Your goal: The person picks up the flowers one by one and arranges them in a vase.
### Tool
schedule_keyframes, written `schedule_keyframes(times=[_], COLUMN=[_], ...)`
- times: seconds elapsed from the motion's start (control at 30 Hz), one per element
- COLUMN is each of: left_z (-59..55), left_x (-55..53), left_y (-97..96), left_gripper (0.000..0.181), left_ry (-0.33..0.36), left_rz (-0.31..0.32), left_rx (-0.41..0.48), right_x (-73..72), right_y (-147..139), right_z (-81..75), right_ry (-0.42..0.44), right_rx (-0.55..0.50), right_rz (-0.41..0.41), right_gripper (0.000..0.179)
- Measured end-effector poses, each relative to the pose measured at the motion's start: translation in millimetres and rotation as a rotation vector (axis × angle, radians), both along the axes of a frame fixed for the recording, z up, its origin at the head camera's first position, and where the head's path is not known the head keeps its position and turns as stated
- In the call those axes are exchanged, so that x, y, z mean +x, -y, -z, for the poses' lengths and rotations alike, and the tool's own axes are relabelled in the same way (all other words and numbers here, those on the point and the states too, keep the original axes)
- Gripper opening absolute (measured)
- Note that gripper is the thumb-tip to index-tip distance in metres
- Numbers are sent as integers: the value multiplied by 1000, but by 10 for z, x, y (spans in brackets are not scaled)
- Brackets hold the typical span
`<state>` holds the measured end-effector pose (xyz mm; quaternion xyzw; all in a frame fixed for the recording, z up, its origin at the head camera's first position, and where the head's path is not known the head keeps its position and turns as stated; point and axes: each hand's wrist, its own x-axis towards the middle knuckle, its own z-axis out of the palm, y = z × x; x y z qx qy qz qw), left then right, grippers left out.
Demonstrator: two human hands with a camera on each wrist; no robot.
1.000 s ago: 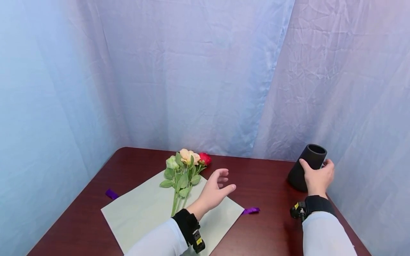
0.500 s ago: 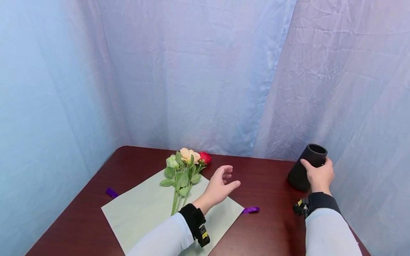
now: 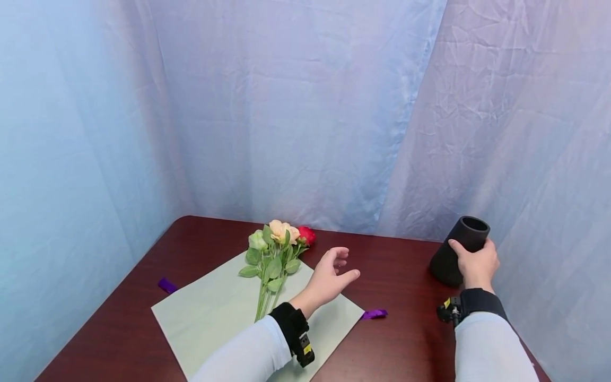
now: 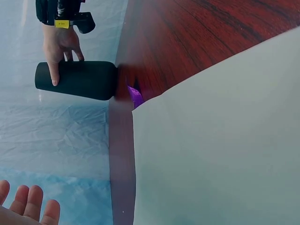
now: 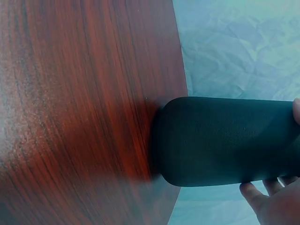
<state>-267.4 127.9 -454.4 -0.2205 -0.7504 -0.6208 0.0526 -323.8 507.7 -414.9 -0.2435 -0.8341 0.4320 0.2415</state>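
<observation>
A black vase (image 3: 451,260), narrower at its round mouth, is at the right end of the table in the head view. My right hand (image 3: 479,267) grips it near the top, thumb on the near side and fingers round the far side. In the right wrist view the vase (image 5: 225,140) has its base at the table top. Over the right part of a pale green paper sheet (image 3: 205,313), my left hand (image 3: 326,278) hovers with relaxed fingers and holds nothing. Artificial flowers (image 3: 274,254) in cream, light green and red lie on the sheet, their lower stems hidden behind the left forearm.
A purple ribbon pokes out from under the sheet, with its left end (image 3: 167,285) and right end (image 3: 374,314) showing. Pale blue curtains (image 3: 305,106) hang behind and along both sides of the dark red-brown wooden table (image 3: 396,339).
My left hand has shifted slightly to the right and away from me, staying empty. The right hand keeps its grip on the vase, which hardly moves.
</observation>
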Motion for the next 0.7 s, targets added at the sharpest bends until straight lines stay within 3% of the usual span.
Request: schedule_keyframes(times=[0.3,0.7], left_z=[-11,-132], left_x=[-10,-90], left_y=[-11,66], left_gripper=[52,47], left_ry=[-3,-56], left_rz=[-7,-27], left_rx=[1,1], right_x=[21,14], right_y=[51,203], right_z=[1,-125], right_ry=[-24,-12], right_rx=[-22,80], right_rz=[28,-11], right_gripper=[88,89])
